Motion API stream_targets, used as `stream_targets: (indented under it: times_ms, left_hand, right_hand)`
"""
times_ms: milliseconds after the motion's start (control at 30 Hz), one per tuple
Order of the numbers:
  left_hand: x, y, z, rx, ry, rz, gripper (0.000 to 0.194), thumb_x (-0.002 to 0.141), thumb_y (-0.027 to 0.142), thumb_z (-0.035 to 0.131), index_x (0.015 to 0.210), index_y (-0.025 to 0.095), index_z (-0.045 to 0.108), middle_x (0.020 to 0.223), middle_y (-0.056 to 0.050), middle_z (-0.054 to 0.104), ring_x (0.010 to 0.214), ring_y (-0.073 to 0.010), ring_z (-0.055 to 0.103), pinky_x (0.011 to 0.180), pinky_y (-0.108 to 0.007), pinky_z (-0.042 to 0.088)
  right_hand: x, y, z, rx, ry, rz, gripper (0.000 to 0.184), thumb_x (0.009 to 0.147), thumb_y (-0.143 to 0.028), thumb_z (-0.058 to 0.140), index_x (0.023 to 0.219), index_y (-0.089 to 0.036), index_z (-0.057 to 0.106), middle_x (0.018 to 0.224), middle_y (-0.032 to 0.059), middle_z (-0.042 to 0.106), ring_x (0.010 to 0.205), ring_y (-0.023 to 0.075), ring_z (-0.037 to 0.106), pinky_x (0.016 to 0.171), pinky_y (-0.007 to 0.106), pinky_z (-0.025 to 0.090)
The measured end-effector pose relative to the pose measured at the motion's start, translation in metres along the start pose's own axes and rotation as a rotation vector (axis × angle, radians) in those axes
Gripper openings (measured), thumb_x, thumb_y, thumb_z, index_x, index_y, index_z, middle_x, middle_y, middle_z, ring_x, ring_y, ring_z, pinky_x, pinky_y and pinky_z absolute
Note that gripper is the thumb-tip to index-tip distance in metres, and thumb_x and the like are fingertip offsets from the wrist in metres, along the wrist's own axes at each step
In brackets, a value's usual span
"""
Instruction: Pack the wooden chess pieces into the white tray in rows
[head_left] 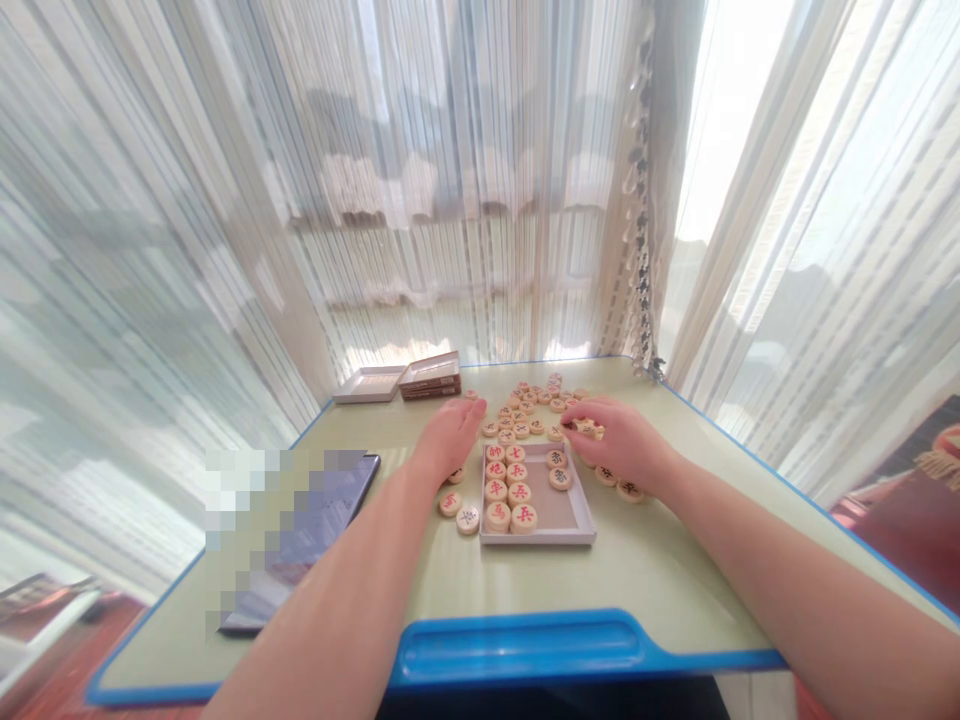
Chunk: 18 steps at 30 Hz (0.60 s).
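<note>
So the open tray [544, 515] sat on the green table [637, 580], with red-marked pieces [517, 471] in two columns along its nine o'clock side, two black-marked pieces [559, 479] near one, and loose pieces [521, 431] scattered out past twelve. The left hand [452, 432] was at ten o'clock, fingers close together, and the right hand [619, 440] at two, fingers curled down by the loose pieces, though I couldn't tell if either was pinching one. Imo doing it well meant laying each piece flat, face up and snug, colours kept apart.
</note>
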<state>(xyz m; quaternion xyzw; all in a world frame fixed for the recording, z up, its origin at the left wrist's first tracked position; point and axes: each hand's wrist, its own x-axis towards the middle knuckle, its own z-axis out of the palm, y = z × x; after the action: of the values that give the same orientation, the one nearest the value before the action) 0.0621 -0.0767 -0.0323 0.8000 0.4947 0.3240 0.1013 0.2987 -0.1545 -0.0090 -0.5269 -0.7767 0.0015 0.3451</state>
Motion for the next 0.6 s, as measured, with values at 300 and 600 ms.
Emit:
stream_targets:
  times_ms: [300,600]
  left_hand:
    - [0.000,0.001,0.000,0.007,-0.005,0.044,0.052,0.092,0.043,0.020,0.090,0.018,0.066,0.107,-0.009,0.064,0.107,-0.0195,0.053,0.097,-0.034,0.037]
    - [-0.002,0.017,0.005,0.018,-0.164,0.063,0.048,0.090,0.050,0.022,0.115,0.031,0.058,0.133,0.002,0.048,0.134,-0.0248,0.024,0.109,-0.048,0.014]
  right_hand:
    - [0.002,0.016,0.004,-0.144,-0.043,0.140,0.017,0.077,-0.027,0.053,0.085,-0.025,0.069,0.085,0.0028,0.068,0.096,0.0221,0.056,0.082,0.034,0.046]
    - [0.006,0.027,0.013,-0.136,-0.110,0.170,0.022,0.080,-0.028,0.051,0.089,-0.025,0.071,0.084,0.0050,0.068,0.099,0.0225,0.056,0.085,0.037,0.046]
